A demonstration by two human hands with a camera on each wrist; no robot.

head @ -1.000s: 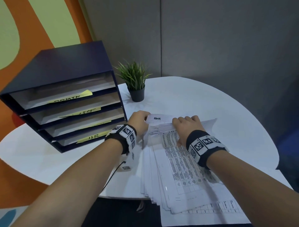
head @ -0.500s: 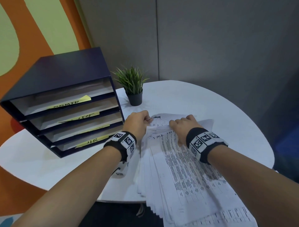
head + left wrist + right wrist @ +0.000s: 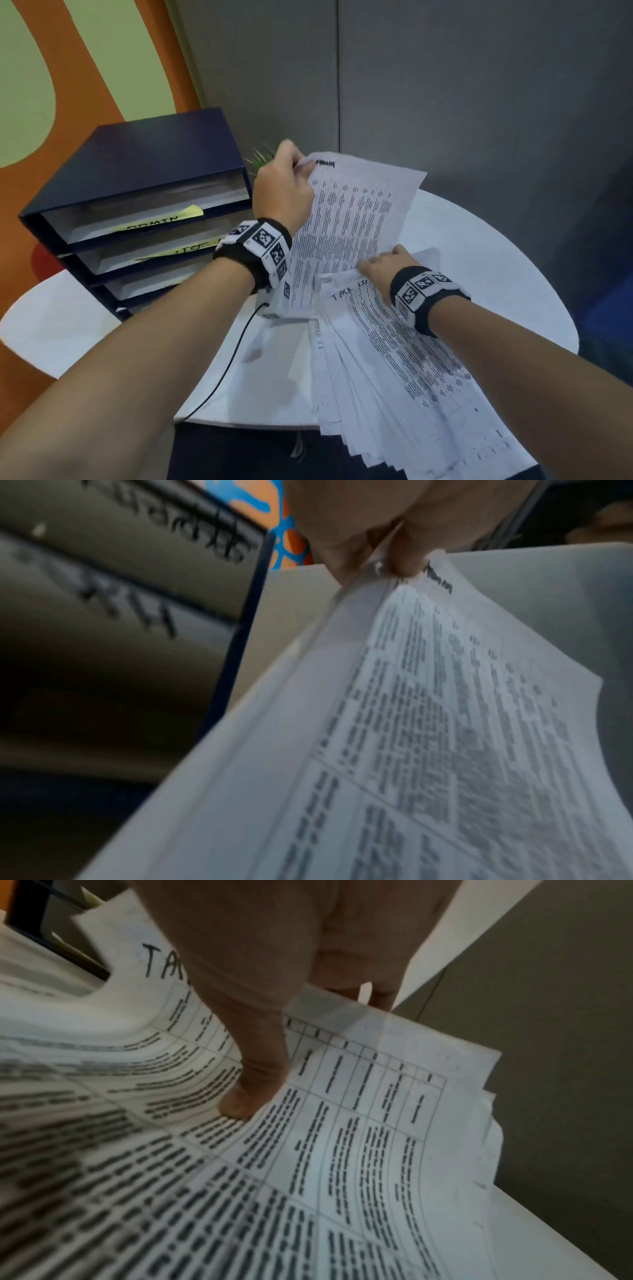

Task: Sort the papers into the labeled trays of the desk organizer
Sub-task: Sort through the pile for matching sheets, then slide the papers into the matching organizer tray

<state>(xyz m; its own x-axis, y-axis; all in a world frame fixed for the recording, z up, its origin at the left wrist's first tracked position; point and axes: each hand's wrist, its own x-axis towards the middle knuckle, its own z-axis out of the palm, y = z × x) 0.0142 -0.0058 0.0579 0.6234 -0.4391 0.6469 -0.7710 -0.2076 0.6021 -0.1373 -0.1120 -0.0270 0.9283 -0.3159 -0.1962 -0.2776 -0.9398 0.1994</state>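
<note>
My left hand (image 3: pixel 284 186) is raised above the table and pinches the top corner of a printed sheet (image 3: pixel 349 222), which hangs down toward the stack. In the left wrist view the fingertips (image 3: pixel 394 564) clamp that corner beside a dark handwritten word on the sheet (image 3: pixel 428 723). The fanned paper stack (image 3: pixel 394 363) lies in front of me, its top page headed "TASK LI…". My right hand (image 3: pixel 382 270) holds the stack's far end, thumb (image 3: pixel 253 1093) pressed on the top page (image 3: pixel 342 1137), fingers curled past the edge. The dark blue desk organizer (image 3: pixel 137 164) stands at left.
Yellow notes mark the organizer's trays; "ADMIN" (image 3: pixel 161 219) is on the top one, "…LIST" (image 3: pixel 191 248) below it. A small potted plant (image 3: pixel 262 159) peeks from behind my left hand. The round white table (image 3: pixel 479 274) backs onto a grey wall. A black cable (image 3: pixel 233 356) hangs from my left wrist.
My left hand has lifted one sheet off the stack, up and toward the organizer. My right hand has stayed on the stack's far end. The head view has tilted.
</note>
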